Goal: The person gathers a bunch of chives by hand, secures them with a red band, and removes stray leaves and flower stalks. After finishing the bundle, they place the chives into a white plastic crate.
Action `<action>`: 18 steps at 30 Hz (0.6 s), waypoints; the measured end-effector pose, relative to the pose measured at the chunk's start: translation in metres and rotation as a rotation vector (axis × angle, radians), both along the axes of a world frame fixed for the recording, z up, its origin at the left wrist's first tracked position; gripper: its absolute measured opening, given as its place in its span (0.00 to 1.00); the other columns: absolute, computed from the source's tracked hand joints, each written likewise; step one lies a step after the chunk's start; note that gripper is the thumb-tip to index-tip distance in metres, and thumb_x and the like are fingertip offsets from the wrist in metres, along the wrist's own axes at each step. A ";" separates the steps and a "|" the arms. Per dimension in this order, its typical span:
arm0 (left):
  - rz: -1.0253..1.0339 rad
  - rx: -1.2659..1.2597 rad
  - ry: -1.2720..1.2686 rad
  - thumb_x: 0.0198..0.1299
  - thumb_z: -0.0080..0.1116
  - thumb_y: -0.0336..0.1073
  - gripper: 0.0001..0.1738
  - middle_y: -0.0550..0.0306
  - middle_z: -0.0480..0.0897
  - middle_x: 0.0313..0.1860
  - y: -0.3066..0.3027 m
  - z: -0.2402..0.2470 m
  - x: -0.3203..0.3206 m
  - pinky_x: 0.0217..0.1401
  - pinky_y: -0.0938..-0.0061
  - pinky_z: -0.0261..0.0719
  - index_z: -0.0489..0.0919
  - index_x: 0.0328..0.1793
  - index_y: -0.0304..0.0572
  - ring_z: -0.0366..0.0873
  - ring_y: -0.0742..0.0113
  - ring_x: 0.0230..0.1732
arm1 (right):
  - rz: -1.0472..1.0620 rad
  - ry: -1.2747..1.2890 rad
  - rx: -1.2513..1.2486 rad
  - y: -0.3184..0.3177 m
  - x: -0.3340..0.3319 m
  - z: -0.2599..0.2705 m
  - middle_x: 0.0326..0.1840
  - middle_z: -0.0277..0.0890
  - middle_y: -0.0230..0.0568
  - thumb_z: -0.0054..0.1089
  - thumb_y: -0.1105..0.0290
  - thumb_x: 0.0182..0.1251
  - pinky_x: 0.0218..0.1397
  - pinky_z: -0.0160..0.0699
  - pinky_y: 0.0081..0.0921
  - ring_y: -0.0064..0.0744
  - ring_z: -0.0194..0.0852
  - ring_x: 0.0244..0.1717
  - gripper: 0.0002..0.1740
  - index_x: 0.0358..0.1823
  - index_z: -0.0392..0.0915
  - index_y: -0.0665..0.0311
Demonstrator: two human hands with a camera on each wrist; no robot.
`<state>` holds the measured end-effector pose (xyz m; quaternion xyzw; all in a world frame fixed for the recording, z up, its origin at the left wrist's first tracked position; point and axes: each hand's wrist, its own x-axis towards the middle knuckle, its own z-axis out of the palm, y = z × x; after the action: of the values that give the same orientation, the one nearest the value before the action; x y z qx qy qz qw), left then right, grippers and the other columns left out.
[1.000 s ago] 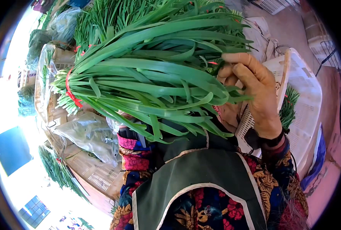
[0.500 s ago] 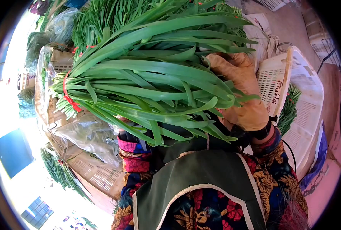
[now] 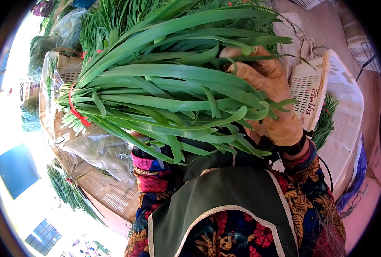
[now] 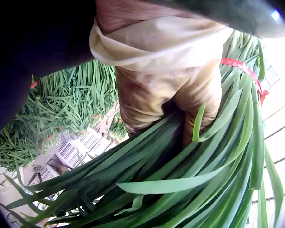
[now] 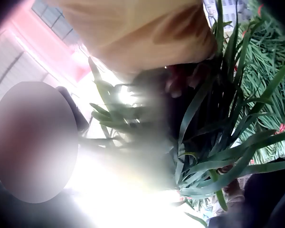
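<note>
The bundle of long green leaves (image 3: 169,90) lies across the middle of the head view. Its end, bound with a red tie (image 3: 77,112), points to 9 o'clock and its tips to 3 o'clock. The gloved left hand (image 4: 166,99) wraps its fingers round the bundle from below, near the tie. The gloved right hand (image 3: 272,94) lies against the tips at 3 o'clock. Leaves cross it, so I cannot tell whether it grips. A white crate (image 3: 345,111) sits farther toward 3 o'clock, and a heap of greens (image 3: 113,17) lies at 12 o'clock.
</note>
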<state>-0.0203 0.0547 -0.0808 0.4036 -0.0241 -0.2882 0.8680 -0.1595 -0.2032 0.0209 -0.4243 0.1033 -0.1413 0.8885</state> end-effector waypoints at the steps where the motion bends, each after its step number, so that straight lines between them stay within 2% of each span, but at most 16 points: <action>1: 0.004 0.003 0.001 0.46 0.67 0.29 0.33 0.49 0.79 0.57 0.001 -0.001 0.000 0.60 0.62 0.76 0.76 0.64 0.46 0.79 0.53 0.52 | -0.015 -0.012 0.009 0.000 0.000 0.000 0.41 0.82 0.32 0.59 0.76 0.67 0.44 0.83 0.19 0.20 0.80 0.39 0.11 0.50 0.79 0.64; 6: 0.005 0.017 -0.012 0.45 0.67 0.29 0.34 0.49 0.79 0.57 0.000 -0.001 0.000 0.60 0.62 0.76 0.76 0.64 0.47 0.79 0.53 0.52 | -0.114 -0.058 -0.044 0.009 0.006 -0.010 0.40 0.82 0.33 0.62 0.76 0.65 0.43 0.79 0.16 0.18 0.78 0.40 0.12 0.50 0.79 0.64; 9: 0.008 0.021 -0.016 0.45 0.67 0.29 0.34 0.49 0.79 0.57 -0.003 -0.002 0.000 0.60 0.62 0.76 0.76 0.64 0.47 0.79 0.53 0.52 | -0.097 -0.061 -0.076 0.006 0.009 -0.008 0.40 0.82 0.33 0.63 0.76 0.66 0.41 0.78 0.14 0.17 0.78 0.38 0.11 0.49 0.80 0.64; 12: 0.010 0.028 -0.019 0.45 0.68 0.29 0.34 0.49 0.79 0.57 -0.001 -0.001 -0.002 0.60 0.62 0.76 0.76 0.64 0.47 0.79 0.53 0.52 | -0.054 -0.029 -0.227 -0.001 0.012 -0.017 0.40 0.83 0.34 0.63 0.74 0.66 0.41 0.78 0.14 0.18 0.79 0.38 0.11 0.48 0.81 0.65; 15: 0.010 0.029 -0.022 0.45 0.68 0.29 0.34 0.49 0.79 0.57 -0.002 -0.001 -0.004 0.60 0.62 0.76 0.76 0.64 0.47 0.79 0.53 0.52 | -0.081 0.061 -0.223 0.000 0.008 -0.012 0.40 0.83 0.35 0.64 0.73 0.65 0.42 0.79 0.15 0.18 0.80 0.38 0.11 0.49 0.81 0.66; 18: 0.013 0.031 -0.021 0.45 0.68 0.29 0.34 0.48 0.79 0.57 -0.002 -0.001 -0.006 0.59 0.62 0.76 0.75 0.64 0.47 0.79 0.53 0.52 | -0.101 0.013 -0.101 0.001 0.001 -0.012 0.42 0.83 0.35 0.63 0.72 0.66 0.45 0.81 0.18 0.20 0.81 0.41 0.12 0.49 0.80 0.67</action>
<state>-0.0265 0.0527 -0.0813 0.4200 -0.0262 -0.2789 0.8632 -0.1589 -0.2025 0.0088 -0.4635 0.1231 -0.1879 0.8571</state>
